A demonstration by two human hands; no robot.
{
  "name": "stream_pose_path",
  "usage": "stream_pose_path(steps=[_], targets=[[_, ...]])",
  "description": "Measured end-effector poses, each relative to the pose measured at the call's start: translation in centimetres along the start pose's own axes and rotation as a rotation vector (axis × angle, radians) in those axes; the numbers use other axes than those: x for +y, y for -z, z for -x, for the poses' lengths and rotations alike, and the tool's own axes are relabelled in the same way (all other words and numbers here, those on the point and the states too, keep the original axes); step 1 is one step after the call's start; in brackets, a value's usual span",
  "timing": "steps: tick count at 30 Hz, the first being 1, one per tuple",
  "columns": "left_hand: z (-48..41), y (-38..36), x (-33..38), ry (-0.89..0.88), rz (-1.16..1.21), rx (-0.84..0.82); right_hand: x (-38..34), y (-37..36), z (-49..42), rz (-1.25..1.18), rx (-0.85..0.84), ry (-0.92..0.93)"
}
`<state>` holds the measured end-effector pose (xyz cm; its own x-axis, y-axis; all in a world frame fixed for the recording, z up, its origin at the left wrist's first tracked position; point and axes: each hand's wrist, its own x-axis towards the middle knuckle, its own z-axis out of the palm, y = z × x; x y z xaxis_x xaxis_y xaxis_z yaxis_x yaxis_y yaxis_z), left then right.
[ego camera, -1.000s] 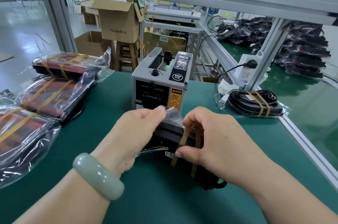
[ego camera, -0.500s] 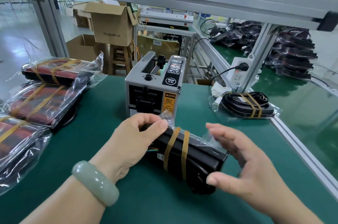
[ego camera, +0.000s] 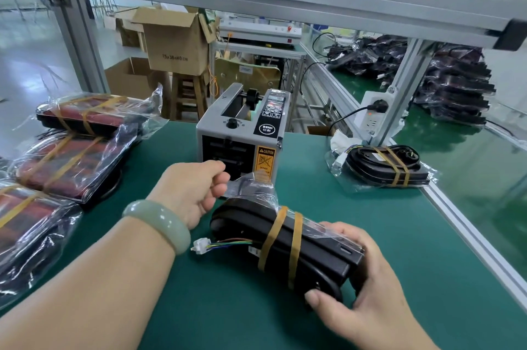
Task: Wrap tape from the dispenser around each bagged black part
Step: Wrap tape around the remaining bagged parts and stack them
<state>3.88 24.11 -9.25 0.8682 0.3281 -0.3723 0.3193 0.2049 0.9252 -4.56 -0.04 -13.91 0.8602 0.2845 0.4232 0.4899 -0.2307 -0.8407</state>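
**Head view**

1. Location of the part. The part [ego camera: 308, 252] lies low over the worktop [ego camera: 399, 235], in front of the dispenser [ego camera: 239, 132] and between the two hands. Whether its underside touches the worktop cannot be told.
2. Long axis. The axis runs diagonally, from the rounded end at far left to the square end at near right. The loose bag tail [ego camera: 251, 187] trails off the far-left end toward the dispenser. A white connector [ego camera: 201, 244] on thin wires projects from the left side.
3. Tape. Two tape bands [ego camera: 295, 247] circle the middle of the part, side by side.
4. Right hand [ego camera: 362, 278]. It grasps the near-right end, with the thumb on the near face and the fingers curled over the far edge. This hand carries the part.
5. Left hand [ego camera: 196, 192]. It sits at the far-left end with its fingers curled, just beside the bag tail. Whether the fingers pinch the film cannot be told.
6. Nearest hand. The right hand is on the part. The left hand is nearer the dispenser outlet.
7. Judgement. With both bands on, this part appears finished. The coming move probably sets it aside, and it turns on the right-hand grip at the near end. Another banded part [ego camera: 385, 164] lies to the far right, well apart.
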Motion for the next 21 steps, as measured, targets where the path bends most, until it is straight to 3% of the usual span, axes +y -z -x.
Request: stream_pose_path(steps=[21], targets=[[-1.9, -1.6, 1.0, -0.03, -0.028, 0.195, -0.1, -0.1, 0.3, -0.013, -0.034, 0.048]])
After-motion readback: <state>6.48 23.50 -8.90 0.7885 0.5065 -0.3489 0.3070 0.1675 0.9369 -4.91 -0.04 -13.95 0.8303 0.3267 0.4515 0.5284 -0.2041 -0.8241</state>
